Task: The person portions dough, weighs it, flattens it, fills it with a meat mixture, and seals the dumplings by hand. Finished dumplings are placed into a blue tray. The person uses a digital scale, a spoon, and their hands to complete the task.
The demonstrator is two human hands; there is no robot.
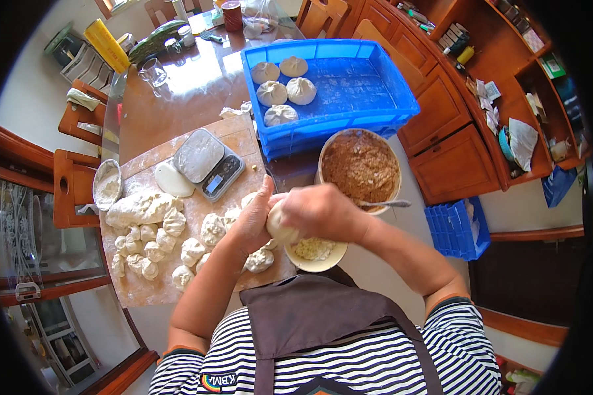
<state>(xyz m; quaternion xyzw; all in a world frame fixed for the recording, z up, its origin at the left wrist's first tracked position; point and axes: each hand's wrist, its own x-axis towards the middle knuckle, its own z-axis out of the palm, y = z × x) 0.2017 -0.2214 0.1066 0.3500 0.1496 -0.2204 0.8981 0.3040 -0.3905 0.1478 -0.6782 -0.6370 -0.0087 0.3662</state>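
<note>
My left hand (252,219) cups the left side of a pale dough bun (280,224). Over its top and right side my right hand (321,212) is closed, fingers blurred. Under the bun stands a bowl of crumbly yellowish filling (315,248). Beyond my right hand is a large tub of brown filling (360,165), a metal spoon (388,203) resting in it. Several dough lumps (191,251) and a larger dough mass (141,208) lie on the floured wooden board (148,291). Several pleated buns (301,91) sit in the left part of the blue plastic crate (336,121).
A digital kitchen scale (210,163) and a white dough scraper (173,179) lie on the board. A bowl of flour (107,185) stands at its left edge. Farther back on the glass-topped table are a glass cup (153,72) and a yellow box (106,46).
</note>
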